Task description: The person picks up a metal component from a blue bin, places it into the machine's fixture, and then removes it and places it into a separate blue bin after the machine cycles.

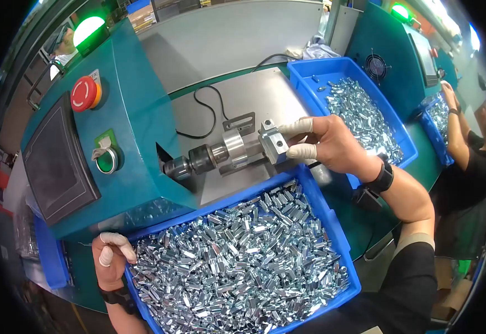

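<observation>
Right hand (337, 146) at the metal block (275, 143), just right of the silver ring (234, 146) and the dark round holder (201, 160) on the green machine (137, 128). White-covered fingers (301, 151) a little apart, finger and thumb tips against the block's right side. No telling from here if gripping it or only pressing, or about any small piece between the tips.

Left hand (109, 259) by the left edge of the near blue tray (336, 234), fingers curled in, with a small gap to the thumb. Cannot tell about anything inside the curl. Shiny metal pieces (237, 261) heaped in that tray; more in the far blue tray (332, 65), off to the right.

Probably best to use just the tips on the block, straight and gentle. Keep skin and black wrist band (386, 177) well away from the dark round holder, in case of turning. Keep the left hand off the green button (106, 161) with the right hand so close.
</observation>
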Demonstrator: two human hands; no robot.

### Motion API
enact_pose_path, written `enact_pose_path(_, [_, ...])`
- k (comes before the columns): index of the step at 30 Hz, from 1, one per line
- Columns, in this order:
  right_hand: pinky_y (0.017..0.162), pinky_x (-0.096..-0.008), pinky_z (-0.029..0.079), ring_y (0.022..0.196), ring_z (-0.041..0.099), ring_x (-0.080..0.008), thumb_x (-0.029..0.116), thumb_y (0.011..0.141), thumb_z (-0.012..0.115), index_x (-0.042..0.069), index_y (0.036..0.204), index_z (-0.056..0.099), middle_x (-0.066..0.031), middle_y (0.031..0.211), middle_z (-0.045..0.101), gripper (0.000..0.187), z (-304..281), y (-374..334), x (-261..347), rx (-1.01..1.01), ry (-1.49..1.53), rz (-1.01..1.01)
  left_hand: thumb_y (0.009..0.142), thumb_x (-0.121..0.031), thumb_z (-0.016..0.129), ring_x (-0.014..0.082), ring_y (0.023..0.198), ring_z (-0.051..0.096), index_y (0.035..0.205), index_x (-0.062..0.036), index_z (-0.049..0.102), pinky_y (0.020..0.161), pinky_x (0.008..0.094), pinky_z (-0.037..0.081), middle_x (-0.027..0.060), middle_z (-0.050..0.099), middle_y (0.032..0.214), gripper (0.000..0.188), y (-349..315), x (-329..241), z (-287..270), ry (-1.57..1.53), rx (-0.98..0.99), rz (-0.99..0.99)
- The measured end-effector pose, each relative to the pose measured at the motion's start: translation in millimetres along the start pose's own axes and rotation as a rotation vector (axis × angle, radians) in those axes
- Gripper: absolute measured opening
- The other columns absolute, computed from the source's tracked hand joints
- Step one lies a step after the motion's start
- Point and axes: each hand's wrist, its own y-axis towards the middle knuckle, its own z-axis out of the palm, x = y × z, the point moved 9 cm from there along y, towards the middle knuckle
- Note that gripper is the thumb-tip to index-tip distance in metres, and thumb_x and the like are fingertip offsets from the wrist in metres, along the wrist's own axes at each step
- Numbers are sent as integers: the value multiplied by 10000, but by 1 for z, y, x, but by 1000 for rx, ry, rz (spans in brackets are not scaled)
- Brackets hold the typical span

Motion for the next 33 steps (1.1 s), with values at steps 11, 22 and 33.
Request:
enact_pose_path(11, [800, -253, 509, 892, 615, -98, 103, 876, 743, -1, 1196, 679, -46, 981, 682, 343, 9, -5, 5, 46, 133, 98, 920, -441, 650, 200, 575, 583, 998, 7, 621, 533, 301, 487, 136, 627, 684, 456, -4, -4, 0, -19, 15, 24])
enact_pose_path(22, [823, -275, 517, 917, 638, -127, 85, 844, 770, 1, 1183, 689, -47, 990, 675, 359, 19, 5, 7, 95, 179, 97, 927, -425, 648, 198, 595, 582, 1007, 0, 634, 535, 299, 493, 131, 640, 729, 433, -1, -2, -1, -39, 21, 17])
enact_pose_path(33, [798, -282, 528, 903, 656, -135, 93, 818, 797, -8, 1144, 700, -80, 960, 682, 356, 29, 18, 8, 134, 44, 19, 922, -411, 659, 201, 600, 584, 1007, 4, 642, 529, 300, 494, 133, 643, 730, 424, 0, -2, 0, -58, 11, 33])
